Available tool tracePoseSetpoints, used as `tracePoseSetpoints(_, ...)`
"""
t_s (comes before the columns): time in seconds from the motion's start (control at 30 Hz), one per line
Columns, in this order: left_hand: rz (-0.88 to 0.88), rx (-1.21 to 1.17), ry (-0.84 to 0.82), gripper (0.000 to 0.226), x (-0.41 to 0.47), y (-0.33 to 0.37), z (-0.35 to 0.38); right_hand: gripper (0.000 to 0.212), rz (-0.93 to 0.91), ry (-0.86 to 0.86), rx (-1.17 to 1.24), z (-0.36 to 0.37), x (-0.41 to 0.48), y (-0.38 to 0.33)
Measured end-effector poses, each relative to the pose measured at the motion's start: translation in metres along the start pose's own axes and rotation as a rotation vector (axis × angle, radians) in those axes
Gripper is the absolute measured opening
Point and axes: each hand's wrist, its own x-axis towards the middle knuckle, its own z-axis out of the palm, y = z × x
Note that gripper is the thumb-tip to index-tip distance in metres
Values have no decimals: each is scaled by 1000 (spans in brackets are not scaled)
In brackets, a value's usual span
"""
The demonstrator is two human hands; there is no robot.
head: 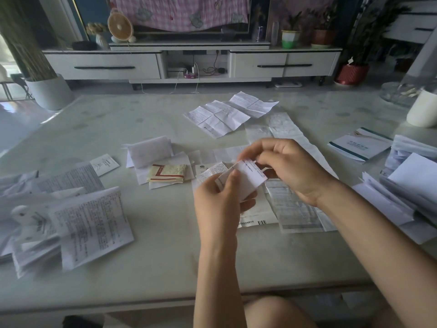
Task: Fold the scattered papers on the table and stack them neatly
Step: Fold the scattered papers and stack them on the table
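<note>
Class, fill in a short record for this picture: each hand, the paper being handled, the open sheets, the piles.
left hand: grips the small paper from below
right hand: pinches its upper edge
small paper: held above the table, partly folded
open leaflet: lies creased and flat at the far side
left pile: loosely folded printed sheets
right pile: white papers at the table's right edge

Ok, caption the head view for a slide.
Left hand and right hand pinch a small folded paper above a table strewn with leaflets.
</note>
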Motion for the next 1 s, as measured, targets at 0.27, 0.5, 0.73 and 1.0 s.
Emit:
tracePoseSetpoints(0.27, 73, -100, -7, 20, 0, 0, -2, 18, 38, -154, -102, 16, -7, -7)
tracePoseSetpoints(0.5, 18, -282, 144, 11, 3, -2, 1, 20, 61, -44, -5, 23, 4, -3)
tracePoseSetpoints(0.73, -7, -381, 464, 31, 9, -2, 0, 19, 157, -212, 54, 34, 16, 1)
tracePoseSetpoints(1.0, -1, -436, 711, 16, 9, -2, -29, 15, 89, 123, -110, 56, 39, 15)
